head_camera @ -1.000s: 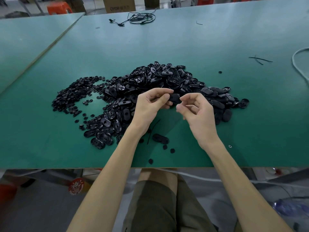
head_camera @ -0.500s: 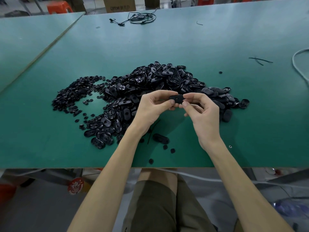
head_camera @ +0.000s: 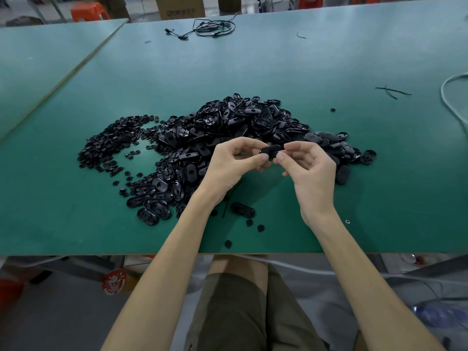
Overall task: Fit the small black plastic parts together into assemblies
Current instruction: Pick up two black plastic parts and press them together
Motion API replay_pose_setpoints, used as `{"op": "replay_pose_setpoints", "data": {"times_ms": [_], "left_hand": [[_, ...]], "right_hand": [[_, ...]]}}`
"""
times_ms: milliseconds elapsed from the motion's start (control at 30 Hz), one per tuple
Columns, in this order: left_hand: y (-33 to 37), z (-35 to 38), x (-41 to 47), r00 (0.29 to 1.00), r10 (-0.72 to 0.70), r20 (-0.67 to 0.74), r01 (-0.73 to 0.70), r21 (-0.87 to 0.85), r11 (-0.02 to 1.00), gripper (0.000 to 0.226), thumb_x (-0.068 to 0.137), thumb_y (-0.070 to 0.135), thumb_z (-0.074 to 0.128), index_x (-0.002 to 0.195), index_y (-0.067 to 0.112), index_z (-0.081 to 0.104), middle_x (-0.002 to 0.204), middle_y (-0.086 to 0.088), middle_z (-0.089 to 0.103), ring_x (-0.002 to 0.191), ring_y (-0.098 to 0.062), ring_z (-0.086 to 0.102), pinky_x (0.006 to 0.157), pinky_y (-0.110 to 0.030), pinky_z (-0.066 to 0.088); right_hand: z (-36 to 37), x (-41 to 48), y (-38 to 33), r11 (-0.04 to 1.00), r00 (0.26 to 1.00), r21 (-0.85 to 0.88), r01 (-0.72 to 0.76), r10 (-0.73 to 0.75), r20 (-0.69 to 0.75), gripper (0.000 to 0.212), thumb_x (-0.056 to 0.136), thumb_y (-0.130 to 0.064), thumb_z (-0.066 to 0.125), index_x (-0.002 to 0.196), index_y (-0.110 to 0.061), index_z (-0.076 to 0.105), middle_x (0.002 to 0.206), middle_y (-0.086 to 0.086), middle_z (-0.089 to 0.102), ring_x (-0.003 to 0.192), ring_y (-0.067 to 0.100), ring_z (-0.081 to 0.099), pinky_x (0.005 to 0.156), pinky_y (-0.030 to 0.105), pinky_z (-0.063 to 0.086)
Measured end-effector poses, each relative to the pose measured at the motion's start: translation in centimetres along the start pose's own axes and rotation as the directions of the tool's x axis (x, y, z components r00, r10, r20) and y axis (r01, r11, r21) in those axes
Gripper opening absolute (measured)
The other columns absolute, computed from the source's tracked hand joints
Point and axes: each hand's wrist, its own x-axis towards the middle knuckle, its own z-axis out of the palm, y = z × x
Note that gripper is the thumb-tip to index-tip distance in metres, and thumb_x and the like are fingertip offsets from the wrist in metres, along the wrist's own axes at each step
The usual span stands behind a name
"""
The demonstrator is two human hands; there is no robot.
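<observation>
A small black oval plastic part (head_camera: 271,150) is held above the green table (head_camera: 329,188), in front of a big heap of black oval parts (head_camera: 240,122). My left hand (head_camera: 233,165) pinches its left end between thumb and fingers. My right hand (head_camera: 309,168) pinches its right end with thumb and forefinger. A spread of small round black parts (head_camera: 111,145) lies to the left of the heap. One oval part (head_camera: 242,209) and a few round bits (head_camera: 254,225) lie near the table's front edge, below my hands.
A tangle of black cable (head_camera: 212,29) lies at the far side of the table. A white cord (head_camera: 453,107) curves along the right edge. Thin black strips (head_camera: 392,91) lie at the right. A second green table (head_camera: 38,69) adjoins on the left.
My right hand has closed in on the oval part that my left hand held, and both now pinch it. The hands have shifted slightly to the right.
</observation>
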Motion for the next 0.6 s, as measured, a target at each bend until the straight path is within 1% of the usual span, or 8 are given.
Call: {"op": "replay_pose_setpoints", "data": {"times_ms": [133, 233, 367, 467, 600], "left_hand": [[-0.03, -0.06, 0.01, 1.0, -0.003, 0.021, 0.003, -0.011, 1.0, 0.023, 0.087, 0.001, 0.081, 0.109, 0.0, 0.075, 0.08, 0.0, 0.072, 0.079, -0.022, 0.075, 0.078, -0.025, 0.057], [-0.05, -0.09, -0.05, 0.999, 0.012, 0.05, -0.012, -0.009, 1.0, 0.022, 0.087, 0.003, 0.081, 0.108, 0.001, 0.076, 0.082, -0.005, 0.07, 0.077, -0.017, 0.071, 0.079, -0.024, 0.056], [-0.07, -0.12, -0.1, 0.997, 0.019, 0.074, -0.018, -0.013, 1.0, 0.022, 0.088, 0.003, 0.08, 0.109, -0.001, 0.076, 0.084, -0.006, 0.074, 0.075, -0.012, 0.069, 0.077, -0.024, 0.056], [-0.05, -0.11, -0.14, 0.997, 0.027, 0.074, -0.026, -0.009, 1.0, 0.021, 0.088, 0.006, 0.079, 0.108, -0.001, 0.076, 0.088, -0.006, 0.076, 0.078, -0.013, 0.068, 0.079, -0.026, 0.056], [-0.05, -0.1, -0.06, 0.998, 0.04, 0.043, -0.04, -0.006, 0.999, 0.017, 0.09, 0.008, 0.078, 0.104, -0.002, 0.077, 0.094, -0.011, 0.078, 0.083, -0.018, 0.069, 0.078, -0.031, 0.058]], "right_hand": [[0.02, 0.04, 0.15, 1.0, 1.0, -0.018, -0.005, 0.005, -0.018, 0.017, 0.089, -0.008, 0.081, 0.1, -0.015, 0.072, 0.089, 0.001, 0.078, 0.086, 0.015, 0.076, 0.065, 0.02, 0.055], [0.0, 0.05, 0.23, 0.999, 1.0, -0.044, 0.002, -0.003, -0.015, 0.016, 0.088, -0.009, 0.082, 0.098, -0.017, 0.072, 0.088, -0.003, 0.078, 0.084, 0.011, 0.075, 0.065, 0.02, 0.055], [-0.03, 0.1, 0.27, 0.997, 1.0, -0.081, 0.017, -0.018, -0.006, 0.016, 0.088, -0.01, 0.082, 0.095, -0.02, 0.072, 0.09, -0.003, 0.077, 0.086, 0.012, 0.075, 0.075, 0.027, 0.057], [-0.03, 0.09, 0.2, 0.995, 0.999, -0.091, 0.033, -0.033, 0.01, 0.018, 0.088, -0.009, 0.083, 0.095, -0.02, 0.071, 0.09, -0.004, 0.077, 0.086, 0.011, 0.075, 0.076, 0.026, 0.056], [0.0, 0.01, 0.1, 0.994, 0.998, -0.091, 0.055, -0.051, 0.04, 0.019, 0.087, -0.01, 0.084, 0.095, -0.022, 0.071, 0.089, -0.004, 0.077, 0.086, 0.011, 0.074, 0.077, 0.026, 0.057]]}}
